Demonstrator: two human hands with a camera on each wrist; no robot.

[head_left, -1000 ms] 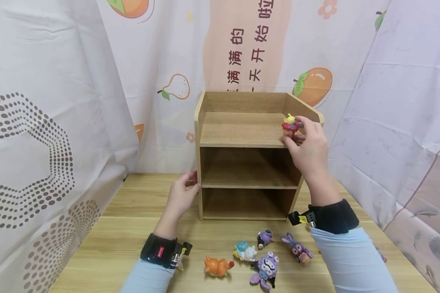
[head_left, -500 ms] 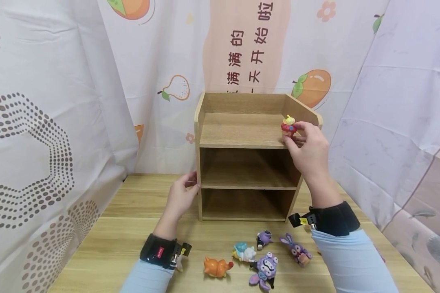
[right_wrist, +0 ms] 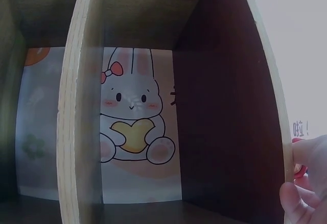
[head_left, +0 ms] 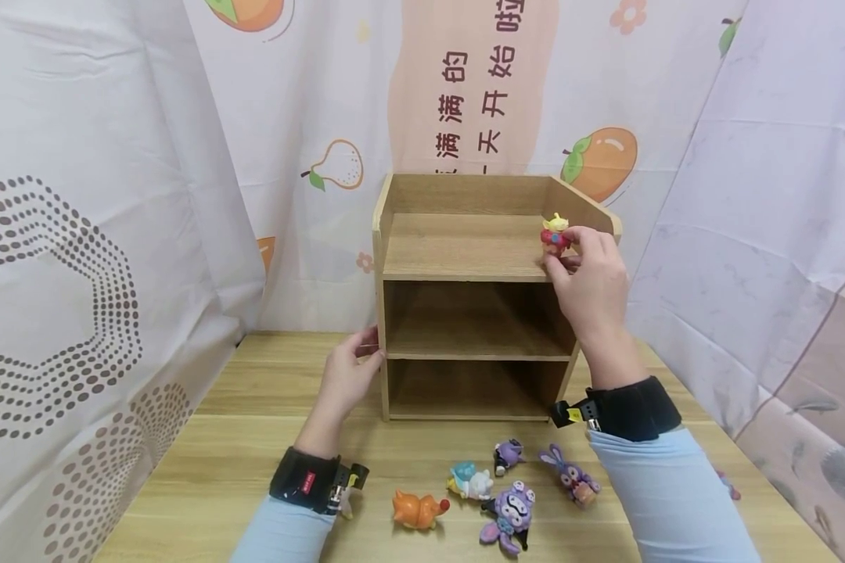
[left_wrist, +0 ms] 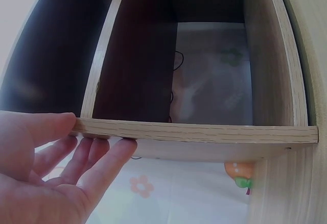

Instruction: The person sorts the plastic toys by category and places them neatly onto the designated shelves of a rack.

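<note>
A small figurine with a yellow top and a red body (head_left: 554, 235) is pinched between the thumb and fingers of my right hand (head_left: 595, 274). It is upright at the front right of the top shelf of a wooden shelf unit (head_left: 465, 270). In the right wrist view, the shelf board and fingers hide most of the figurine. Low on the unit's left side, my left hand (head_left: 352, 375) grips the side panel. The left wrist view shows its thumb at the panel's front edge (left_wrist: 199, 131) and its fingers (left_wrist: 110, 165) against the outer face.
On the table (head_left: 204, 453) before the unit lie an orange figurine (head_left: 417, 511), a blue-and-white one (head_left: 470, 481) and several purple ones, including a long-eared figurine (head_left: 570, 477). A pink toy (head_left: 728, 485) lies beyond the right sleeve. Printed curtains (head_left: 310, 258) surround the table.
The figurine has turned a little in my right hand and risen slightly. My right wrist has shifted slightly left. My left hand stays at the unit's side.
</note>
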